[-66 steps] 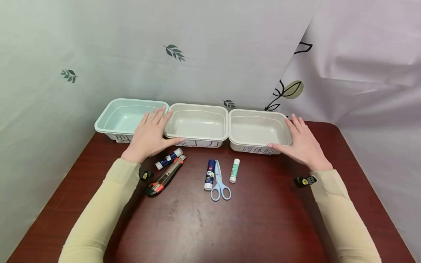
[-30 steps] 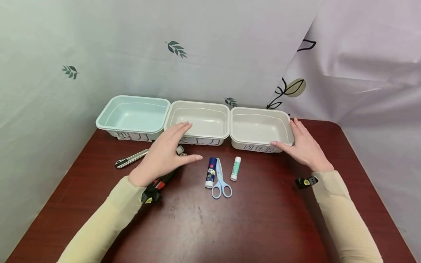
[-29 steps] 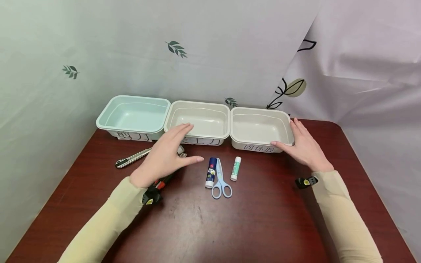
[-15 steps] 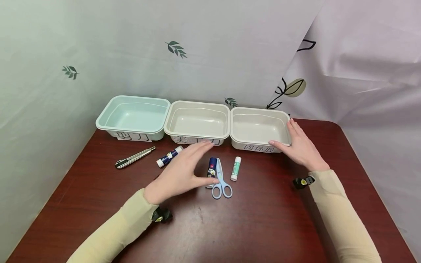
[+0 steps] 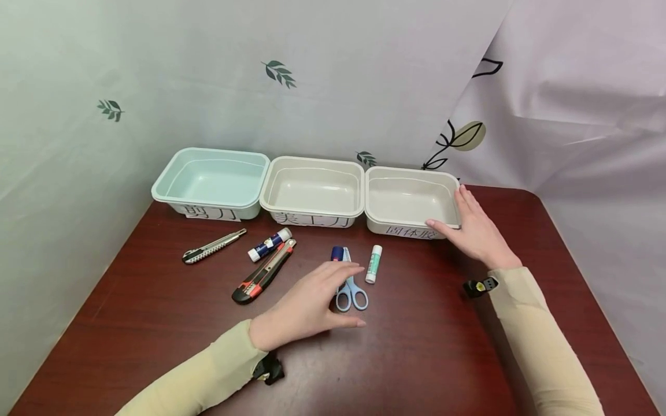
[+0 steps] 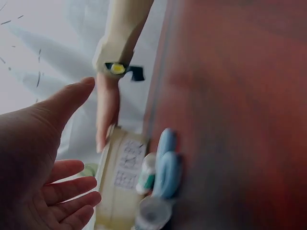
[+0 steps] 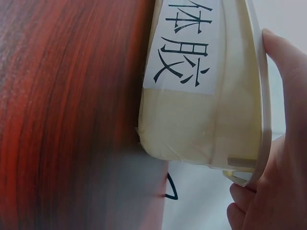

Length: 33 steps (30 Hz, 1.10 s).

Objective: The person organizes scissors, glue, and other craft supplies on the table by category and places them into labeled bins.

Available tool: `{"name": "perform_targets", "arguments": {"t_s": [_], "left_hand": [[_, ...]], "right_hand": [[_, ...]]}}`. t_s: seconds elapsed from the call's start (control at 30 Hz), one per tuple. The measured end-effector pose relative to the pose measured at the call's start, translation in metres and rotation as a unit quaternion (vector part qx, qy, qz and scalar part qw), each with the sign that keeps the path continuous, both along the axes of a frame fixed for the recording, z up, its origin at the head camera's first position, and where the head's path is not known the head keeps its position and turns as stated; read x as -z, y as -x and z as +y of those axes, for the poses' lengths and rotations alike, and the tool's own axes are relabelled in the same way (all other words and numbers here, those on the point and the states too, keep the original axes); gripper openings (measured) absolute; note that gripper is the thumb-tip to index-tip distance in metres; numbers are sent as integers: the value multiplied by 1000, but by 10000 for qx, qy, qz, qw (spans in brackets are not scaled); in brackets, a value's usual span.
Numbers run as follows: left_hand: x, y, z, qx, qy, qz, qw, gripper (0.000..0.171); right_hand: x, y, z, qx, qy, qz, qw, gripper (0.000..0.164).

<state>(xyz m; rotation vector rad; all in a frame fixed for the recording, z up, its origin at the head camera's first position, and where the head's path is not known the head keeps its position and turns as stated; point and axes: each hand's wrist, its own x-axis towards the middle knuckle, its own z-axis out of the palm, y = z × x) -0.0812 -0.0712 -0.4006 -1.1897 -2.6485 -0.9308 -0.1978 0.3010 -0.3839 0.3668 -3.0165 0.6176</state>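
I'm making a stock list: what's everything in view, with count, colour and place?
Table: 1, red-brown, below
Backdrop: 1, pale grey, leaf-printed, behind
Blue bin: 1, pale blue, back row, left
Beige bins: 2, beige, middle and right
Labels: 3, black on white, bin fronts
Scissors: 1, light blue, table centre
Blue glue sticks: 2, blue-white, left of the scissors
Green glue stick: 1, green-white, right of the scissors
Utility knives: 2, one silver-black, one black-red, table left
Left hand: 1, bare, near the scissors
Right hand: 1, bare, touching the right beige bin
Sleeves: 2, cream, both arms
Wrist devices: 2, black, one per wrist
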Motion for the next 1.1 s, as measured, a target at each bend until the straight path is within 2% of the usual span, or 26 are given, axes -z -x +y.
{"name": "perform_targets", "arguments": {"t_s": [0.2,0.4,0.53,0.87,1.0,1.1], "left_hand": [[12,-8,10,264,339,-177,9989,84],[15,-14,18,438,850,-369,9947,73],[17,-16,19,476,1062,-350,9926,70],[20,-22,19,672,1130,-443,9903,67],[16,-24,13,657,1076,-529,9906,64],[13,-24,6,528,988,-587,9920,59]], "right_hand": [[0,0,0,-6,14,33,10000,108],[1,1,0,-5,9,17,10000,108],[2,1,1,-12,0,17,10000,108],[3,1,2,-26,4,33,10000,108],[2,1,1,-33,28,37,10000,108],[1,1,2,-29,35,30,10000,108]]}}
